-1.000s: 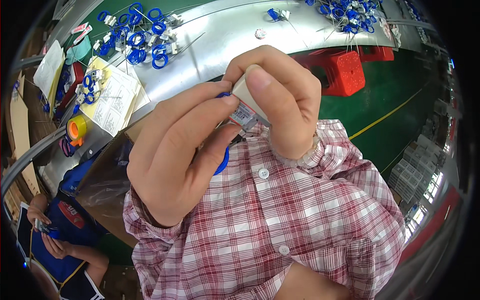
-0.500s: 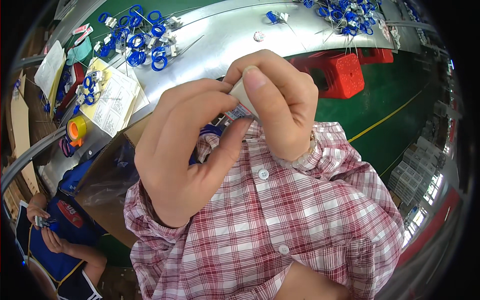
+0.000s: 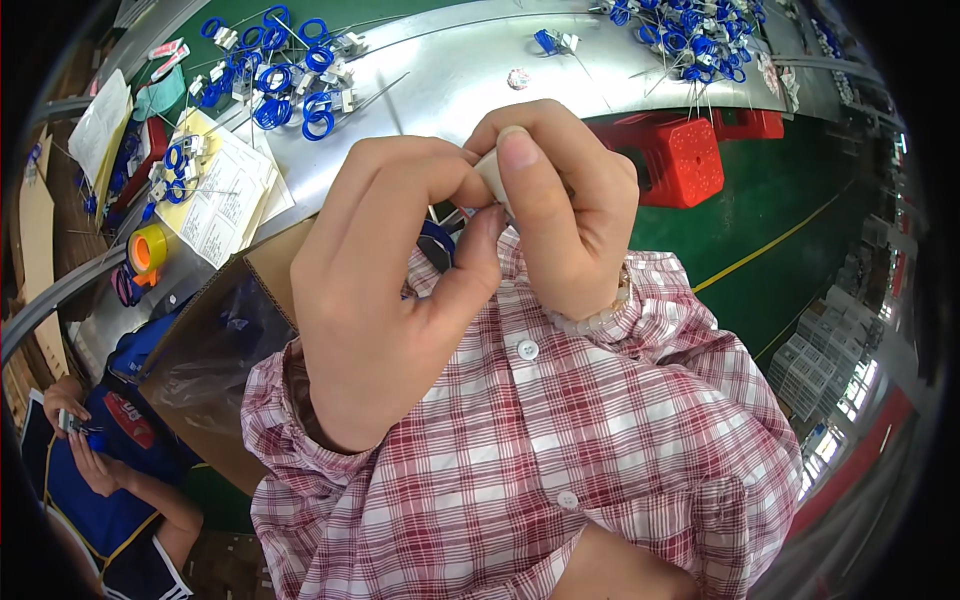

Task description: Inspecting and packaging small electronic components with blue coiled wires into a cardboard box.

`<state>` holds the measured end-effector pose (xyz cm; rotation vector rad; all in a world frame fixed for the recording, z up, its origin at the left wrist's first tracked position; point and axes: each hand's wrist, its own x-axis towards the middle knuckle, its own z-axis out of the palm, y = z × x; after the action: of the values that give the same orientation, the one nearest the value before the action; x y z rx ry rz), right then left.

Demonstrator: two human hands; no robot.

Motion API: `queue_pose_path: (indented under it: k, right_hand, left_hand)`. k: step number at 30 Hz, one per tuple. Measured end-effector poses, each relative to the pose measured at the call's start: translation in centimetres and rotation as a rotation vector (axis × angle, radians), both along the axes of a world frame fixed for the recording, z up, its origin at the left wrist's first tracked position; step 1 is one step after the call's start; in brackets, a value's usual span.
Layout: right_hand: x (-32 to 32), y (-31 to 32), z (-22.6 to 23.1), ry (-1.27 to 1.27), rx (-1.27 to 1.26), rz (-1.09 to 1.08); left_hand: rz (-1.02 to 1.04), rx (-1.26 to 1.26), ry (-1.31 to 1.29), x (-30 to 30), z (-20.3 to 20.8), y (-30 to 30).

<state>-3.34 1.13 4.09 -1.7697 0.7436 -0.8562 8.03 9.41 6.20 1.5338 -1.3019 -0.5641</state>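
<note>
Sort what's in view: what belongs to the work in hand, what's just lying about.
In the work:
- white block, held by the right hand, left hand against it
- blue coil behind the left hand
- similar blue coils on the bench, probably

Lying about, apparently:
- tape roll
- papers
- red stool

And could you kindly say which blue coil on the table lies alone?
The coil beyond the small round piece, alone between the left heap and the right heap; the others lie bunched together.
</note>
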Motion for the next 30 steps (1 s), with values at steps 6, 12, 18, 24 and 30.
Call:
queue_pose_path:
  k: [6, 12, 18, 24, 30]
  right_hand:
    - [0.4, -0.2, -0.2, 0.032, -0.009, -0.022]
    - [1.0, -0.4, -0.8, 0.027, -0.07, -0.069]
    - [1.3, -0.3, -1.3, 0.059, -0.11, -0.095]
    - [1.1, -0.4, -1.7, 0.09, -0.107, -0.088]
    - [1.4, -0.5, -1.3, 0.131, -0.097, -0.082]
  left_hand:
    - [0.117, -0.005, -0.035, -0.1, -1.1, -0.2]
    - [0.112, -0.062, -0.083, -0.2, -1.5, -0.4]
    - [0.191, -0.119, -0.502, 0.5, -2.8, -1.3]
    - [0.198, -0.163, -0.497, 0.6, -3.7, -1.8]
    - [0.169, -0.185, -0.398, 1.1, -4.0, -1.7]
